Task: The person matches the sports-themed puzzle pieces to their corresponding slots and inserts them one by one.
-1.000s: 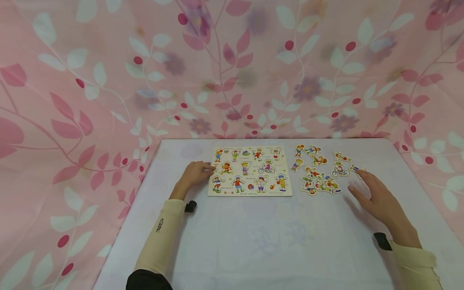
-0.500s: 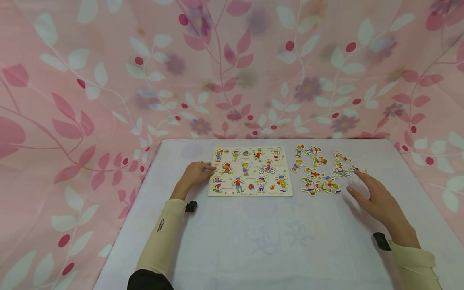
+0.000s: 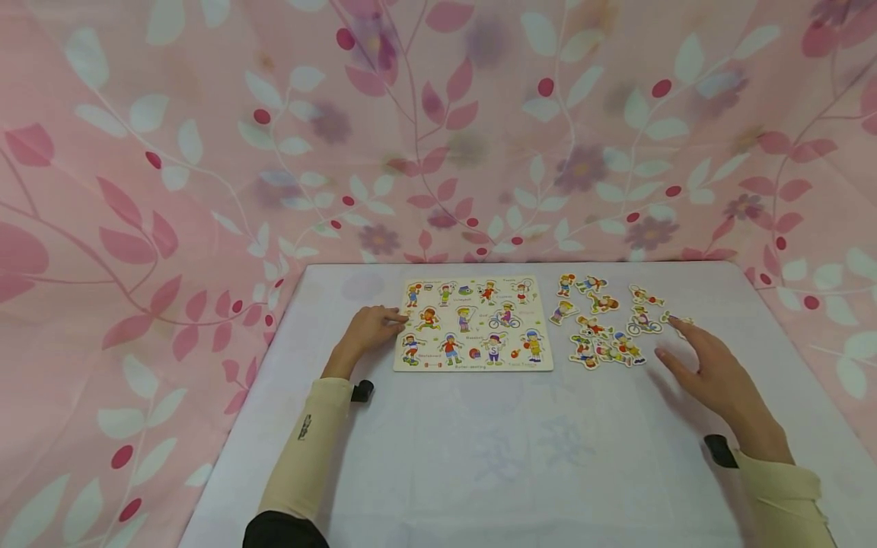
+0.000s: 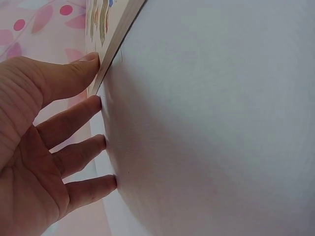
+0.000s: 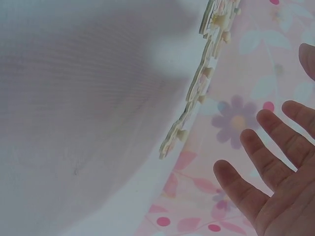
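Observation:
A flat cream puzzle board (image 3: 448, 329) printed with children playing sports lies at the table's back middle. At its left edge my left hand (image 3: 372, 327) rests, fingers spread. In the left wrist view the thumb (image 4: 78, 76) touches the board's corner while the other fingertips stand on the cloth. Child-shaped puzzle pieces (image 3: 626, 348) lie loosely grouped right of the board, a cyclist piece (image 3: 642, 320) among them. Just right of these hovers my right hand (image 3: 726, 384), fingers extended and apart, holding nothing. Its fingers partly cover one piece (image 3: 678, 320). The right wrist view shows the spread hand (image 5: 290, 196) with the pieces beyond.
A white cloth (image 3: 479, 441) covers the table, whose back edge meets a pink floral curtain (image 3: 438, 152). Some pieces overlap near the front of the group. A small black wrist camera (image 3: 721, 451) is strapped at the right wrist, another (image 3: 362, 391) at the left.
Both hands stay nearly still. The right hand shifts only very slightly at the fingers; the board and pieces keep their places.

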Tool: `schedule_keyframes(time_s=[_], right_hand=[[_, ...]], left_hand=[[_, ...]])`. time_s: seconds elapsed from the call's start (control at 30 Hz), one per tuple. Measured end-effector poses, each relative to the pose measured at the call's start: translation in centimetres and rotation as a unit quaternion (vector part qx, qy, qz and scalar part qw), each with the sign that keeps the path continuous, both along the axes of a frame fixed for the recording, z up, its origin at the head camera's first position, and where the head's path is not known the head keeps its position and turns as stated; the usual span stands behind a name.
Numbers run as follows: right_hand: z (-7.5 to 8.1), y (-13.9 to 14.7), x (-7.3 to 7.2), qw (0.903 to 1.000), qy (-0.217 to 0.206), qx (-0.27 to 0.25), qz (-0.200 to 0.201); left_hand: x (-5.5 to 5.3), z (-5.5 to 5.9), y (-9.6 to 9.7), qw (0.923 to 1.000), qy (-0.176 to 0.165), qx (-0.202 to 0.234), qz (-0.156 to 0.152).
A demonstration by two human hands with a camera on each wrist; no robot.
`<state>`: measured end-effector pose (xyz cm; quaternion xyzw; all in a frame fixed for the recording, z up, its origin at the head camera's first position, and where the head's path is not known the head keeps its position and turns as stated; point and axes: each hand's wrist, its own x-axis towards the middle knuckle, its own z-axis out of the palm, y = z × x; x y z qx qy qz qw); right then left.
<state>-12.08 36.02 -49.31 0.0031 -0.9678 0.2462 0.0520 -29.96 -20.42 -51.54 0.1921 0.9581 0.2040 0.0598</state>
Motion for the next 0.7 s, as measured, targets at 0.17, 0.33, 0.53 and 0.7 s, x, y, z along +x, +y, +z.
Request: schedule_keyframes(time_s=[0.17,0.33,0.53,0.7], right_hand=[[0.1,0.1,-0.3,1.0000,0.002,-0.003,0.000],[0.4,0.1,-0.7,0.9998,0.014,-0.011,0.006],[0.9,-0.2,-1.7,0.9989,0.041,-0.013,0.019],[1.1,-0.6,-2.7,0.9979,0.056,-0.014,0.029]], left_hand=[[0.0,0.1,0.1,1.0000,-0.001,0.001,0.000],[0.1,0.2,0.1,1.0000,0.000,0.001,0.002],[0.2,0.5,0.1,0.9998,-0.011,0.009,0.011],[0.3,0.4,0.2,0.9996,-0.018,0.017,0.015]])
